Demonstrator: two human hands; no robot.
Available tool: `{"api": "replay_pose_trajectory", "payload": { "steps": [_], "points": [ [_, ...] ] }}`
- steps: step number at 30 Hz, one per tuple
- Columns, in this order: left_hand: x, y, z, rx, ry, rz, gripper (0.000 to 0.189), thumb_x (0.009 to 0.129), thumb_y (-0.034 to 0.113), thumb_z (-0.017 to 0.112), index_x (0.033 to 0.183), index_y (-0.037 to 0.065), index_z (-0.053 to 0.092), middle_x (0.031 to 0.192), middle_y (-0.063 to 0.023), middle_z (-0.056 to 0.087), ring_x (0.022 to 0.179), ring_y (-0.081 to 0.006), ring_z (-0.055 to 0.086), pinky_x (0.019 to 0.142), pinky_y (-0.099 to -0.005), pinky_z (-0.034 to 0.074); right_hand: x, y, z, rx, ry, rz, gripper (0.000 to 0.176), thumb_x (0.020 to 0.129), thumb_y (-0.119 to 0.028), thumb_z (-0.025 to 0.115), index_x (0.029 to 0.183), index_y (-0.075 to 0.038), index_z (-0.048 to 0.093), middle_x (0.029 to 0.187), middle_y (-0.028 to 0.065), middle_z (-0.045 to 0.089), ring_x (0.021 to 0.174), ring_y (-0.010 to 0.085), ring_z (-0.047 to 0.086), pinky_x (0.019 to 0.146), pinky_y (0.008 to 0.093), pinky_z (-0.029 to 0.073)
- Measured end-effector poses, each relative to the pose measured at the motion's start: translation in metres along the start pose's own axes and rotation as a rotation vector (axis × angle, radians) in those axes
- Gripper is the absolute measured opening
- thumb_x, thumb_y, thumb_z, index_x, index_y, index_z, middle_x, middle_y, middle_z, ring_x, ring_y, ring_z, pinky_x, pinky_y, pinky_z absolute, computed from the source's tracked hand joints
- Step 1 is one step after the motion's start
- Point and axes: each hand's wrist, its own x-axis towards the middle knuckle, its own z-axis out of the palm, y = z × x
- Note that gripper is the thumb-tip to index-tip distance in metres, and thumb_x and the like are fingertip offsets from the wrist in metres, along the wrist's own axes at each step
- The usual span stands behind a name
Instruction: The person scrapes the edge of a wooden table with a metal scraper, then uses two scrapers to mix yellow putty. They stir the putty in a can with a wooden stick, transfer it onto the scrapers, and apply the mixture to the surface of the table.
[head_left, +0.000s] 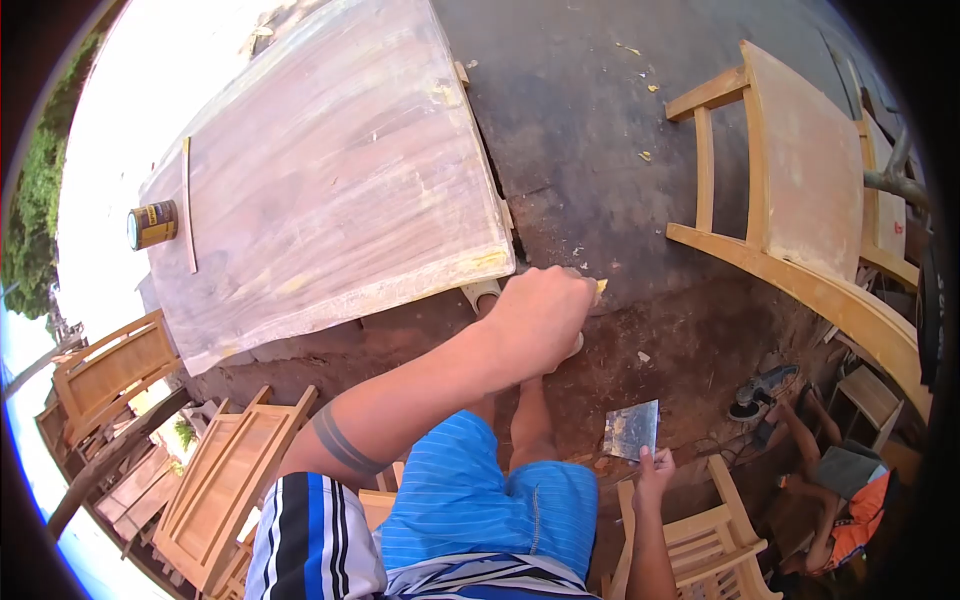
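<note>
My left hand reaches forward with a dark band on its forearm. Its fingers are closed, pinching a small lump of yellow filler. The hand hovers just off the near corner of a large pale wooden tabletop smeared with yellowish filler. My right hand is lower, near my blue shorts, and grips a flat metal scraper by its bottom edge, blade up. My bare leg and sandalled foot stand below the left hand on the dark floor.
A tin can and a thin wooden stick lie on the tabletop's far side. Wooden chair frames stand at right, lower left and below. Another person sits at lower right beside a sander.
</note>
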Motion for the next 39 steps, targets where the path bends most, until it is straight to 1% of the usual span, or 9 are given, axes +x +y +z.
{"api": "replay_pose_trajectory", "payload": {
  "steps": [3, 8, 15, 18, 22, 27, 34, 37, 39],
  "points": [
    [-0.006, -0.048, -0.07, -0.029, 0.629, -0.216, 0.027, 0.086, 0.006, 0.057, 0.109, 0.002, 0.07, 0.089, -0.0234, 0.068, 0.084, -0.0411, 0.067, 0.077, -0.0472, 0.053, -0.006, 0.015, -0.024, 0.038, 0.046, 0.037, 0.031, 0.092, -0.015, 0.07, 0.076, -0.012, 0.043, 0.075, 0.0025, 0.058, 0.063, 0.0092, 0.055, 0.06, 0.0246, 0.049],
    [-0.026, -0.218, -0.126, 0.312, 0.757, -0.923, 0.032, 0.087, 0.013, 0.053, 0.113, 0.007, 0.07, 0.1, -0.0224, 0.07, 0.093, -0.0394, 0.067, 0.08, -0.0485, 0.053, -0.014, 0.035, -0.041, 0.0, 0.057, 0.025, 0.032, 0.092, -0.017, 0.07, 0.076, -0.014, 0.042, 0.07, -0.0029, 0.051, 0.061, 0.007, 0.05, 0.059, 0.0251, 0.051],
    [0.001, -0.02, -0.006, 0.105, 0.264, -0.204, 0.025, 0.084, 0.008, 0.058, 0.106, 0.002, 0.069, 0.088, -0.025, 0.066, 0.084, -0.044, 0.065, 0.081, -0.0495, 0.052, 0.008, 0.051, -0.042, 0.013, 0.039, 0.054, 0.033, 0.092, -0.016, 0.07, 0.075, -0.013, 0.043, 0.068, -0.0017, 0.052, 0.059, 0.0077, 0.051, 0.056, 0.0249, 0.049],
    [-0.032, -0.012, -0.027, -0.235, 0.148, -0.304, 0.027, 0.091, 0.015, 0.059, 0.112, 0.002, 0.069, 0.09, -0.0279, 0.067, 0.09, -0.0464, 0.064, 0.083, -0.0472, 0.05, 0.015, 0.031, -0.038, -0.027, 0.009, 0.041, 0.033, 0.091, -0.014, 0.071, 0.074, -0.012, 0.043, 0.071, 0.0014, 0.055, 0.06, 0.0093, 0.054, 0.057, 0.0256, 0.048],
    [-0.102, -0.164, -0.089, -0.125, 0.991, -0.68, 0.024, 0.096, 0.016, 0.054, 0.106, 0.0, 0.068, 0.092, -0.0253, 0.068, 0.086, -0.0435, 0.066, 0.075, -0.0475, 0.05, 0.014, 0.015, -0.032, -0.06, -0.008, 0.064, 0.034, 0.091, -0.013, 0.071, 0.074, -0.012, 0.041, 0.072, 0.002, 0.055, 0.061, 0.0101, 0.055, 0.058, 0.0268, 0.05],
    [-0.14, -0.31, -0.109, 0.13, 1.024, -1.208, 0.03, 0.095, 0.023, 0.051, 0.109, 0.005, 0.069, 0.101, -0.0219, 0.07, 0.098, -0.0388, 0.066, 0.084, -0.0478, 0.051, 0.012, 0.029, -0.035, -0.068, -0.015, 0.099, 0.035, 0.091, -0.013, 0.071, 0.074, -0.012, 0.04, 0.073, 0.0022, 0.055, 0.062, 0.0102, 0.055, 0.059, 0.0275, 0.051],
    [0.04, -0.019, -0.014, -0.16, 0.31, -0.183, 0.025, 0.091, 0.021, 0.058, 0.102, 0.001, 0.07, 0.093, -0.0267, 0.066, 0.088, -0.0452, 0.065, 0.082, -0.0496, 0.053, 0.031, 0.027, -0.032, -0.213, -0.116, 0.037, 0.037, 0.09, -0.013, 0.071, 0.071, -0.012, 0.04, 0.073, 0.0021, 0.055, 0.062, 0.0094, 0.054, 0.057, 0.0254, 0.052],
    [0.019, -0.001, -0.059, -0.319, 0.191, -0.242, 0.027, 0.094, 0.022, 0.056, 0.101, 0.0, 0.071, 0.088, -0.0263, 0.067, 0.087, -0.0455, 0.065, 0.082, -0.0499, 0.052, 0.039, -0.006, -0.03, -0.194, -0.107, -0.039, 0.037, 0.09, -0.014, 0.072, 0.071, -0.012, 0.04, 0.072, 0.0014, 0.055, 0.062, 0.0085, 0.052, 0.056, 0.0241, 0.052],
    [-0.007, -0.05, -0.084, -0.301, 0.701, -0.388, 0.029, 0.097, 0.025, 0.055, 0.107, 0.003, 0.07, 0.093, -0.0235, 0.069, 0.09, -0.0407, 0.066, 0.078, -0.0471, 0.051, 0.041, -0.025, -0.021, -0.161, -0.111, -0.084, 0.035, 0.09, -0.02, 0.073, 0.074, -0.012, 0.043, 0.071, 0.001, 0.058, 0.059, 0.0074, 0.052, 0.055, 0.0212, 0.044]
  ]
}}
